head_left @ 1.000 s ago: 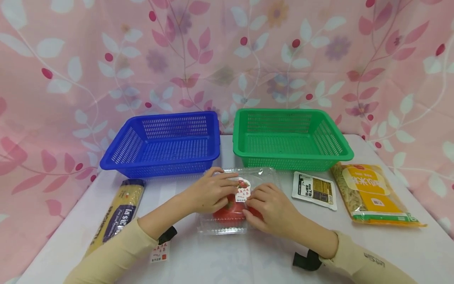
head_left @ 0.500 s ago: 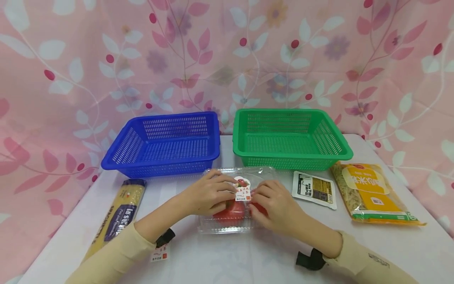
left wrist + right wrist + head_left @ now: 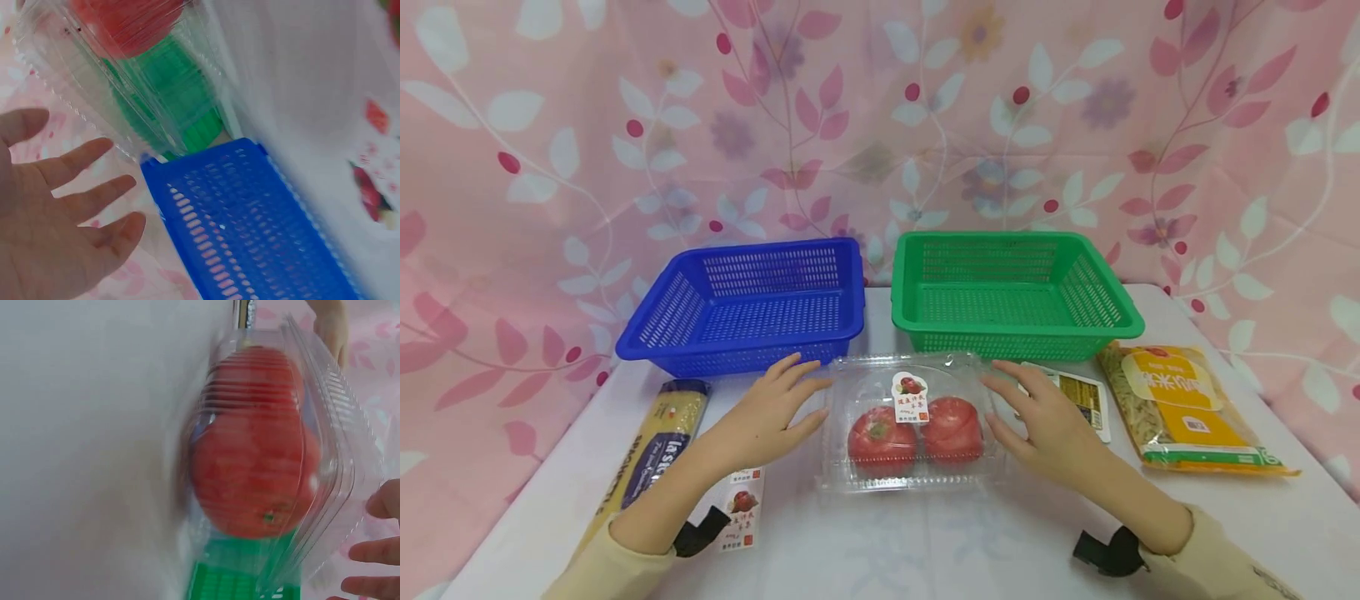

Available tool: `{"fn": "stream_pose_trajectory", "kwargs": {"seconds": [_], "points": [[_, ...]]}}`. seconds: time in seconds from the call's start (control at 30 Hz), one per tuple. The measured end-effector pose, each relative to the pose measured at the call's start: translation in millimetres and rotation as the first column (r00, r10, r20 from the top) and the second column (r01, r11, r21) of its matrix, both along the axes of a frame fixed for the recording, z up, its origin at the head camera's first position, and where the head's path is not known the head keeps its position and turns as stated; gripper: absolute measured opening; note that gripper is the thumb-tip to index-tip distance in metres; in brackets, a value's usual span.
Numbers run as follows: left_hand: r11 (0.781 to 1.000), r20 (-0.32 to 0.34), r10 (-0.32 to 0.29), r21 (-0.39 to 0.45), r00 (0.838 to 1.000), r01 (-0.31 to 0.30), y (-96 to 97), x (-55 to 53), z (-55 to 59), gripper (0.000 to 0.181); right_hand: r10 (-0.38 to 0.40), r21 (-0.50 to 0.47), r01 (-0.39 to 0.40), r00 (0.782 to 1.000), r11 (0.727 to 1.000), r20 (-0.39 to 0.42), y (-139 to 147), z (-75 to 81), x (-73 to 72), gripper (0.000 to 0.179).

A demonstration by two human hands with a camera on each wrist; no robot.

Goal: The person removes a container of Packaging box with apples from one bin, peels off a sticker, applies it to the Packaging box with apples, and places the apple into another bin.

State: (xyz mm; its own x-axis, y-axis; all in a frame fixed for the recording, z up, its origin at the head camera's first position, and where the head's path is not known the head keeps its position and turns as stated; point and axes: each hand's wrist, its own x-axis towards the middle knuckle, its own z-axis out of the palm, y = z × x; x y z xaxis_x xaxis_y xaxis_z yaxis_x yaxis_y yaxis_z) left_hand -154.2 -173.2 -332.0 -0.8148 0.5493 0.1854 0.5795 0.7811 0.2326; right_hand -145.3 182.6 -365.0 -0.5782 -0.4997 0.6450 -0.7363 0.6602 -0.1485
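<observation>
A clear plastic clamshell box with two round red fruits that look like tomatoes lies mid-table. On its lid is a white fruit-picture sticker. To the left of the box, my left hand hovers with fingers spread, holding nothing. My right hand is likewise spread at the box's right side, partly covering a small flat packet. The left wrist view shows the left hand's fingers apart from the box; only fingertips of the right hand appear in the right wrist view.
Behind the box stand a blue basket and a green basket. A spaghetti pack and a sheet of stickers lie at the left. At the right lies a yellow food bag.
Both hands have let go of the sticker and lid and moved outward, left and right. The fruits and the sticker on the lid are now uncovered.
</observation>
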Motion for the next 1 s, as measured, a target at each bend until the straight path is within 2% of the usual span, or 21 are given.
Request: {"fn": "stream_pose_trajectory", "kwargs": {"seconds": [0.07,0.13,0.23,0.33,0.43,0.63,0.73,0.9,1.0], "points": [[0.998,0.132,0.025,0.045,0.991,-0.031,-7.1,6.7,-2.4,0.051,-0.011,0.031,0.01,0.999,0.999,0.053,4.9,-3.0,1.9,0.05],[0.996,0.215,0.029,0.079,0.976,-0.046,-10.9,12.3,-6.2,0.061,-0.02,0.069,0.012,0.993,0.998,0.115,8.0,-6.6,4.3,0.055],[0.992,0.299,0.017,0.114,0.954,-0.053,-10.7,20.7,-12.9,0.073,-0.028,0.116,0.006,0.981,0.993,0.192,9.9,-11.0,7.7,0.063],[0.99,0.355,-0.002,0.136,0.935,-0.049,-5.1,28.0,-19.6,0.082,-0.022,0.126,-0.008,0.973,0.992,0.23,9.8,-13.6,9.6,0.065],[0.989,0.373,-0.018,0.145,0.928,-0.039,2.5,32.7,-25.8,0.091,-0.015,0.13,-0.018,0.969,0.991,0.248,8.5,-14.2,11.5,0.065],[0.987,0.34,-0.016,0.154,0.94,-0.039,12.3,35.5,-32.1,0.102,-0.034,0.128,-0.006,0.951,0.992,0.307,5.7,-13.1,16.7,0.066],[0.987,0.346,-0.015,0.157,0.938,-0.042,13.8,36.1,-32.4,0.103,-0.039,0.108,-0.002,0.927,0.994,0.373,5.1,-13.6,19.6,0.065],[0.984,0.372,-0.022,0.171,0.928,-0.045,14.3,35.3,-33.2,0.105,-0.036,0.067,0.004,0.871,0.998,0.489,2.8,-18.2,21.5,0.069],[0.98,0.385,-0.04,0.197,0.922,-0.04,14.5,34.5,-35.0,0.106,-0.04,0.065,0.007,0.859,0.998,0.511,0.6,-21.9,21.6,0.078]]}}
